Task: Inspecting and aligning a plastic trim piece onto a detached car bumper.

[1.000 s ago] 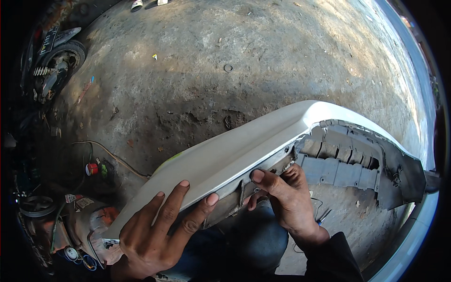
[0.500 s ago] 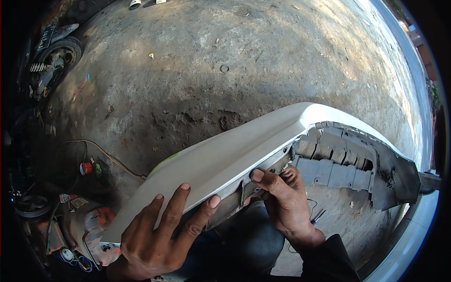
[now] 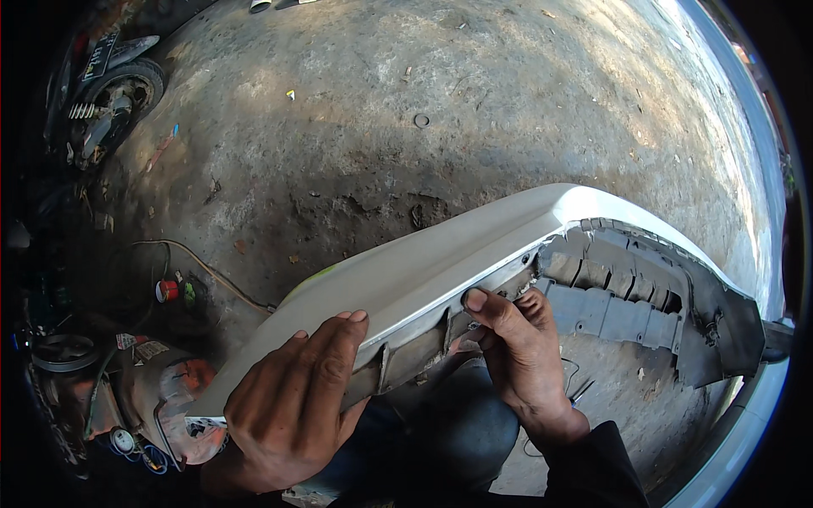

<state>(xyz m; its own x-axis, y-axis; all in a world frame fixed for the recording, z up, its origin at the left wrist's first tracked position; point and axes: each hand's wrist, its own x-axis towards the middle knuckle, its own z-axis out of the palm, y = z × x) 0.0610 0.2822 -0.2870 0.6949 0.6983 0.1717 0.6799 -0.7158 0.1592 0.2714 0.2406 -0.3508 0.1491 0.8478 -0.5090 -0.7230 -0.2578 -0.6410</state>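
A white car bumper [image 3: 432, 262] lies diagonally across my lap, its grey, ragged underside and slotted plastic parts [image 3: 618, 313] showing on the right. My left hand [image 3: 301, 398] is closed over the bumper's near-left edge, fingers together on the painted face and thumb partly hidden below. My right hand [image 3: 525, 364] is closed on the grey inner flange below the white rim, thumb tip on the flange and fingers curled behind it, largely out of sight.
A motorcycle wheel [image 3: 127, 102] stands upper left on the stained concrete floor [image 3: 364, 118]. At lower left are a rusty compressor [image 3: 182, 394], a red can [image 3: 167, 290] and hoses. A thin dark tool [image 3: 582, 391] lies right of my right hand. A pale curved edge runs along the lower right.
My left hand's fingers, earlier spread flat on the bumper, have drawn together and bent round its edge. My right thumb has shifted slightly. The whole view has moved a little.
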